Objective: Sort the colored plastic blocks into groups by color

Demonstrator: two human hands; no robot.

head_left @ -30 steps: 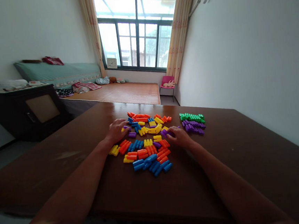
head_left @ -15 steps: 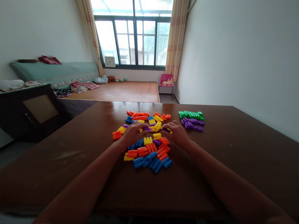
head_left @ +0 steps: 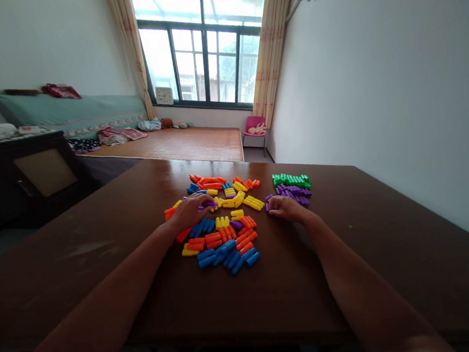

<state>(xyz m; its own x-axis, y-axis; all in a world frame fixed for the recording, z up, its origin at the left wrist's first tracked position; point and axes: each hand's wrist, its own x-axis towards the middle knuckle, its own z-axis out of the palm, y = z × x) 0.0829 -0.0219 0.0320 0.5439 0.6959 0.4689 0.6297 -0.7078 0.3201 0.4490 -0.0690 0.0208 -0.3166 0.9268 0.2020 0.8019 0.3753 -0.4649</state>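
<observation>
My left hand [head_left: 186, 212] is at the left side of a spread of plastic toy blocks, its fingers closed on a purple block [head_left: 209, 204]. My right hand [head_left: 285, 208] pinches another purple block [head_left: 267, 201], just in front of the purple row [head_left: 296, 193]. Between the hands lie yellow blocks [head_left: 254, 203], apart from my right fingers. Nearer to me are orange blocks [head_left: 246, 240] and blue blocks [head_left: 229, 256]. My left hand hides part of the pile beneath it.
Green blocks [head_left: 291, 180] sit in a row behind the purple row. More orange blocks [head_left: 208, 182] lie at the pile's far side. All rest on a brown table [head_left: 309, 279]. Beyond it are a bed [head_left: 190, 144], a dark cabinet [head_left: 45, 170] and a pink chair [head_left: 253, 126].
My right hand has moved right, from the middle of the pile towards the purple row, with a purple block. A yellow block now lies uncovered where it was. My left hand still holds a purple block.
</observation>
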